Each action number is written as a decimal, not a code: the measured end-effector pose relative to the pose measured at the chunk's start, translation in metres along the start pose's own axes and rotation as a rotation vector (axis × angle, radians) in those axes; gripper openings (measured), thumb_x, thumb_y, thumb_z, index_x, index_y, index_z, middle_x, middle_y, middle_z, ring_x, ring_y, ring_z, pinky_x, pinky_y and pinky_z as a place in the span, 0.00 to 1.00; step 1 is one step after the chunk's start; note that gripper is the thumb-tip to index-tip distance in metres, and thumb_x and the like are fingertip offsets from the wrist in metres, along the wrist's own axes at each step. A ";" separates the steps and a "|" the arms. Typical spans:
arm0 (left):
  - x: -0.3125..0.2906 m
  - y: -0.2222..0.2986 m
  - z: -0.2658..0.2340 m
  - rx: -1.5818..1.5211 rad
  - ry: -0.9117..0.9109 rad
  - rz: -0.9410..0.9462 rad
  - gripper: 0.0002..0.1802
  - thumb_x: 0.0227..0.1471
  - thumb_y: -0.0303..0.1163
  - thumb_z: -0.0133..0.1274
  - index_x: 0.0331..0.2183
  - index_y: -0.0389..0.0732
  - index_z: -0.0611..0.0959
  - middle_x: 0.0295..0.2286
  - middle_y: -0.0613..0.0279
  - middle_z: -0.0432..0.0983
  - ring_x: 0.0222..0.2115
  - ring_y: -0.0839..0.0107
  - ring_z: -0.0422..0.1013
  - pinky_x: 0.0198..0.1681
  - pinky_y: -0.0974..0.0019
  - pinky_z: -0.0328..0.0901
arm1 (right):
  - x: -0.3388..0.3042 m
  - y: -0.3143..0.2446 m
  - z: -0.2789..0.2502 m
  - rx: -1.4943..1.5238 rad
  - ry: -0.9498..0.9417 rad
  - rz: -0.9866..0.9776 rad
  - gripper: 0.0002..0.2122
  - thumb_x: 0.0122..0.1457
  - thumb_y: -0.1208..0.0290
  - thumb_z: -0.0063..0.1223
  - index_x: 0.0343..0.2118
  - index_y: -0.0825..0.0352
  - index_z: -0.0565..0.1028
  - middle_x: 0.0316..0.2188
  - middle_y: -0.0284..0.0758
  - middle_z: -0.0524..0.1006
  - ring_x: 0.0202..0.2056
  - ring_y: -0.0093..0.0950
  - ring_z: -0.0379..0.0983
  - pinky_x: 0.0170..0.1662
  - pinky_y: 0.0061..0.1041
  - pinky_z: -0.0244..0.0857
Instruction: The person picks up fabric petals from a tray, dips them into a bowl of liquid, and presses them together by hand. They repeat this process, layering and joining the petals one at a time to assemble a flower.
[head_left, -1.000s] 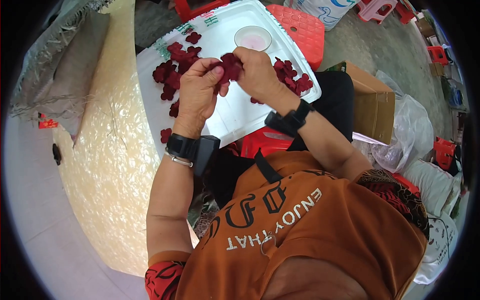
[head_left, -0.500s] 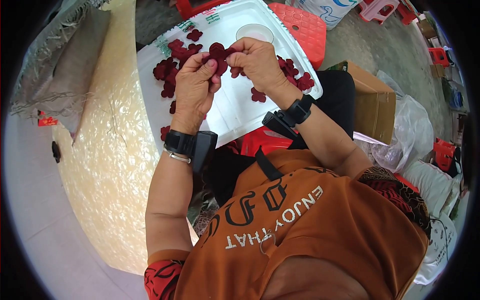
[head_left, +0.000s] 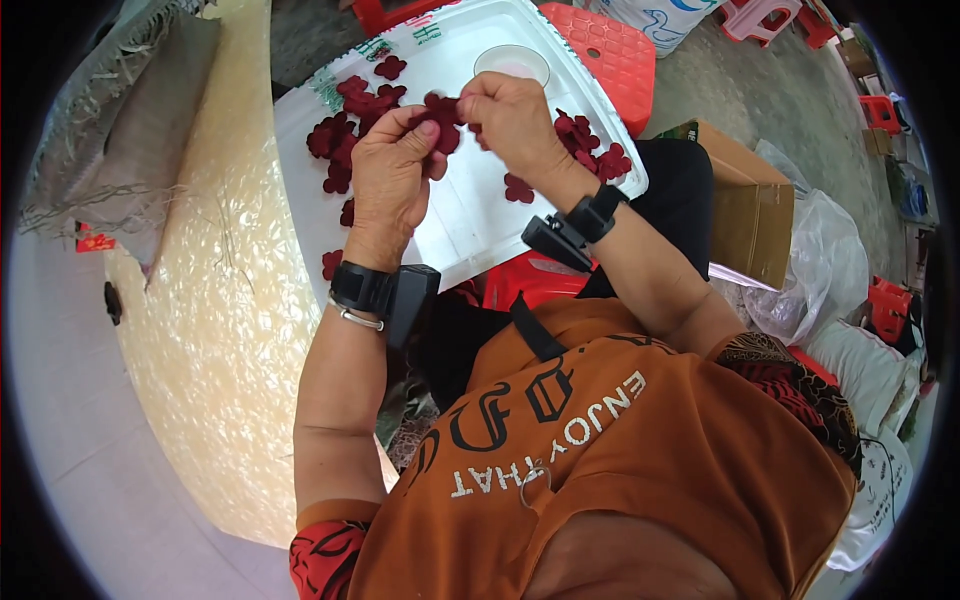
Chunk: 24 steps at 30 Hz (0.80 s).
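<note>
Pinched between the thumb and fingers of my left hand (head_left: 398, 155) is a dark red fabric flower piece (head_left: 441, 124) with rounded petals. My right hand (head_left: 517, 122) is closed with its fingertips at the right edge of the same flower, seemingly gripping a petal. Both hands hover over a white foam tray (head_left: 460, 235). Left of my hands lies a group of dark red flower pieces (head_left: 333, 140), partly covered by the left hand. Another cluster of flower pieces (head_left: 608, 162) rests at the tray's right side, with a single flower piece (head_left: 518, 188) beside it.
A shallow pale dish (head_left: 512, 65) stands at the tray's far side. Beyond the tray is a red plastic stool (head_left: 605, 65). An open cardboard box (head_left: 745, 215) and clear plastic bag (head_left: 825, 265) are at the right. Pale patterned sheeting (head_left: 215, 330) stretches along the left.
My right hand has turned slightly and its fingertips have shifted a little along the flower's right edge. The flower has tilted a bit in my left hand, which stays almost in place.
</note>
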<state>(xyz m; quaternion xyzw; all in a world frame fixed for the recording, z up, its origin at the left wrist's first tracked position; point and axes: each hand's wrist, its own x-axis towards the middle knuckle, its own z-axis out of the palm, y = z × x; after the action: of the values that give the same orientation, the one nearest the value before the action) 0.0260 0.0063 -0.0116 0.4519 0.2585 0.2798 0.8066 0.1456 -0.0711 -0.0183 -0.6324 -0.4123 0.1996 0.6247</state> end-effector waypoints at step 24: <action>-0.003 0.000 0.004 0.032 0.034 -0.038 0.06 0.47 0.17 0.46 0.31 0.30 0.75 0.24 0.55 0.73 0.18 0.69 0.67 0.17 0.71 0.63 | -0.010 0.012 0.005 0.135 -0.024 0.056 0.03 0.43 0.76 0.51 0.21 0.70 0.73 0.15 0.31 0.70 0.19 0.17 0.64 0.24 0.17 0.60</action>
<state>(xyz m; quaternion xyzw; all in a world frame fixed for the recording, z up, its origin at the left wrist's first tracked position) 0.0264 0.0019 -0.0089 0.4550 0.2851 0.2680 0.7999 0.1398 -0.0742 -0.0326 -0.5976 -0.3876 0.2517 0.6552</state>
